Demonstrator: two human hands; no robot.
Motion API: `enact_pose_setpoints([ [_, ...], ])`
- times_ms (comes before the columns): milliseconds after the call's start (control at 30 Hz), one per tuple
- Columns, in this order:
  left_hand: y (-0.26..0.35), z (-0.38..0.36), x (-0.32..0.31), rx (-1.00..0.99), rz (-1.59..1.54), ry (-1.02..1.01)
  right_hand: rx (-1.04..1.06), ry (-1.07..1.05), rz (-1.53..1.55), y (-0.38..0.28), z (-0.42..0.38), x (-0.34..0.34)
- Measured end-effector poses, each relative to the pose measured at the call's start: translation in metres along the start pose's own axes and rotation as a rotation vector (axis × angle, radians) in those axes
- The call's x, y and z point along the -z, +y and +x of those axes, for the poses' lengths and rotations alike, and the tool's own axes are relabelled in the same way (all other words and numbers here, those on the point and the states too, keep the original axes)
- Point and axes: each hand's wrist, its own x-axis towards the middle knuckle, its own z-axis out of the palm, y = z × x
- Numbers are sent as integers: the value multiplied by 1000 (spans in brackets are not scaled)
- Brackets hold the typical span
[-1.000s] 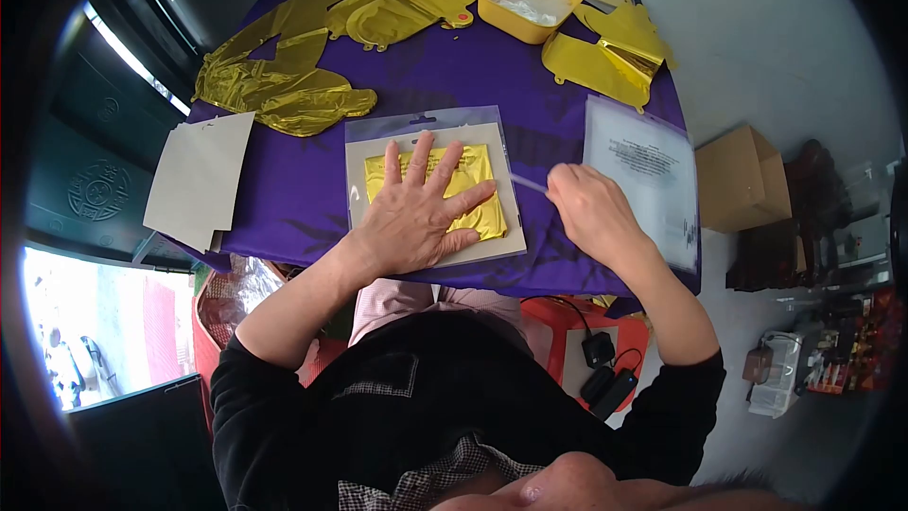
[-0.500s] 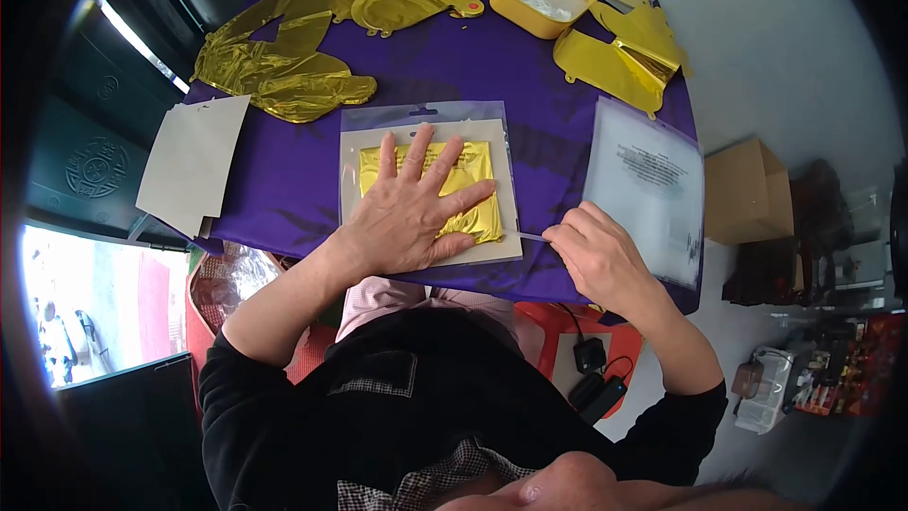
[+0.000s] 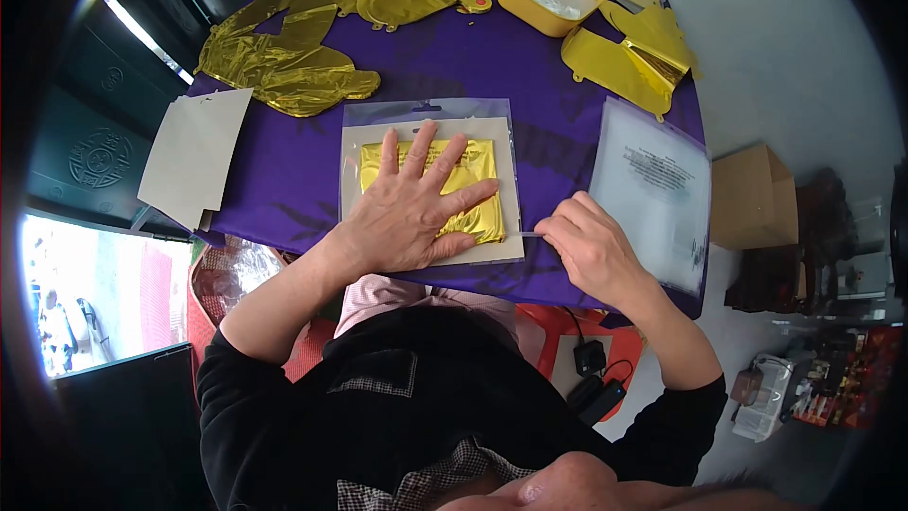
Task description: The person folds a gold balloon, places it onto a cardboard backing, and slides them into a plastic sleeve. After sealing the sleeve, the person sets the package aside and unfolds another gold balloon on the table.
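Observation:
My left hand (image 3: 411, 208) lies flat with fingers spread on a folded gold foil piece (image 3: 480, 211). That foil sits over a pale card (image 3: 508, 156) in a clear plastic bag (image 3: 355, 114) near the table's front edge. My right hand (image 3: 588, 248), just right of the bag, pinches the end of a thin translucent strip (image 3: 526, 234). The strip's other end reaches the foil's lower right corner. Printed clear bags (image 3: 653, 189) lie in a stack to the right of my right hand.
Gold foil sheets (image 3: 274, 66) spread over the back of the purple-covered table (image 3: 454, 61). A yellow container (image 3: 553, 24) of white pieces stands there. Pale cards (image 3: 196, 156) lie at left, and a cardboard box (image 3: 754, 197) is beyond the right edge.
My right hand has shifted slightly left and up, toward the bag, still pinching the strip. My left hand keeps its place on the foil. The whole view has shifted slightly.

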Motion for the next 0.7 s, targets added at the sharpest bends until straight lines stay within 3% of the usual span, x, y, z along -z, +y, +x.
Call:
enact_pose_setpoints([
  [333, 0, 0, 0, 37, -56, -54, 169, -59, 84, 21, 13, -1],
  [700, 0, 0, 0, 14, -32, -17, 219, -82, 159, 33, 28, 0],
])
